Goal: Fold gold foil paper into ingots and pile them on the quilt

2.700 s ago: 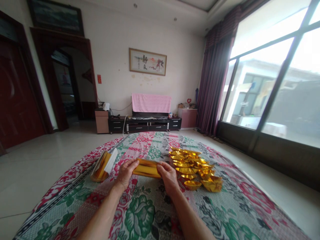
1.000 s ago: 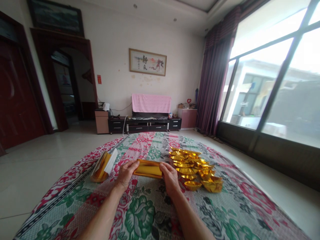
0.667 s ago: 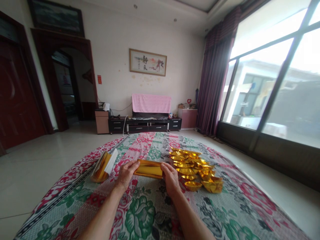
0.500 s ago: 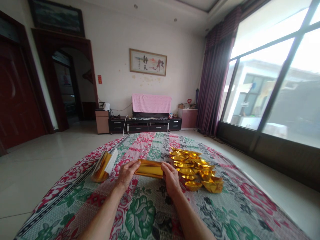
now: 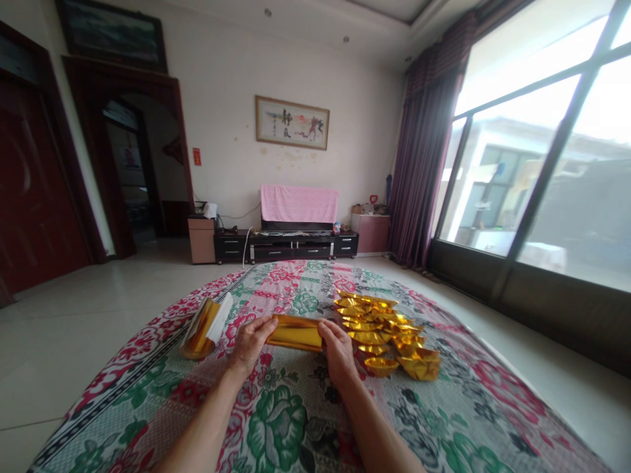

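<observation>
Between my two hands a folded sheet of gold foil paper (image 5: 296, 335) is stretched out lengthwise above the patterned cloth. My left hand (image 5: 250, 341) pinches its left end between thumb and fingers. At the right end, my right hand (image 5: 337, 345) grips it the same way. Just right of my right hand lie several folded gold paper ingots (image 5: 379, 328), set in rows on the cloth. Left of my left hand is a stack of gold paper (image 5: 210, 322) with a white sheet against it.
A flowered red, green and grey cloth (image 5: 276, 420) covers the round surface under my hands. Beyond it stands a black low cabinet (image 5: 296, 249) with a pink cloth (image 5: 300, 203) above. Large windows (image 5: 517, 164) and a purple curtain (image 5: 419, 151) are at the right.
</observation>
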A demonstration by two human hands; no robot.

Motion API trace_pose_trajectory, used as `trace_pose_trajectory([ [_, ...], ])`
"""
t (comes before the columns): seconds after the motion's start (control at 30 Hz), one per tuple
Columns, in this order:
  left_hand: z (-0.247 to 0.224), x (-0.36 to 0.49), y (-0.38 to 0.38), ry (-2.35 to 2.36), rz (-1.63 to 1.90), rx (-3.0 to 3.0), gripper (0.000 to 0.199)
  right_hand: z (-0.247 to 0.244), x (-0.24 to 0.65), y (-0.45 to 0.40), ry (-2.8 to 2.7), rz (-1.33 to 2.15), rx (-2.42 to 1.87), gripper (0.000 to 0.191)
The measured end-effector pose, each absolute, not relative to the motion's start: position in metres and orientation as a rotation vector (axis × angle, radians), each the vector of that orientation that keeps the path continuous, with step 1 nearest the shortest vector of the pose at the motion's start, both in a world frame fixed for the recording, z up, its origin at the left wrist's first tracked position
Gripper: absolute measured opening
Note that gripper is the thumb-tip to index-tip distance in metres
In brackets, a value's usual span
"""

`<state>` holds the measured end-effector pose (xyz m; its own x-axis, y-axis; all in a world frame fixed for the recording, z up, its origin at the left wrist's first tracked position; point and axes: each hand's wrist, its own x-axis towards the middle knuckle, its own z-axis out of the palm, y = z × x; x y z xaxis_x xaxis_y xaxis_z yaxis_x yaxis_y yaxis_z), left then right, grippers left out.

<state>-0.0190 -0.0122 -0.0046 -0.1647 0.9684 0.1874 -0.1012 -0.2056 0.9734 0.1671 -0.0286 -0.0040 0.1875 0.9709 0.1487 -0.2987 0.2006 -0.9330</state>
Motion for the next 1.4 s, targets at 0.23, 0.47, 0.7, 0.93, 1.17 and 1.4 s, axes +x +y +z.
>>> trace_pose_trajectory([
  [0.23,-0.0021,-0.0180,-0.0136,1.141,1.508,1.205,0.042,-0.0041,0.1676,-0.0287,-0.957,1.074,-0.922,0.035],
  [0.47,-0.0015,-0.0174,-0.0149,1.166,1.515,1.211,0.041,-0.0066,0.1685,-0.0270,-0.953,1.049,-0.958,0.035],
  [0.7,-0.0043,-0.0188,-0.0124,1.187,1.513,1.252,0.042,-0.0073,0.1680,-0.0244,-0.963,1.035,-0.904,0.035],
  [0.93,-0.0052,-0.0189,-0.0117,1.195,1.516,1.280,0.041,-0.0049,0.1670,-0.0246,-0.937,1.047,-0.895,0.035],
  [1.17,-0.0045,-0.0176,-0.0121,1.165,1.509,1.250,0.040,-0.0029,0.1673,-0.0264,-0.930,1.021,-0.901,0.035],
  [1.4,-0.0031,-0.0170,-0.0137,1.178,1.494,1.255,0.039,-0.0024,0.1669,-0.0276,-0.932,1.019,-0.910,0.032],
])
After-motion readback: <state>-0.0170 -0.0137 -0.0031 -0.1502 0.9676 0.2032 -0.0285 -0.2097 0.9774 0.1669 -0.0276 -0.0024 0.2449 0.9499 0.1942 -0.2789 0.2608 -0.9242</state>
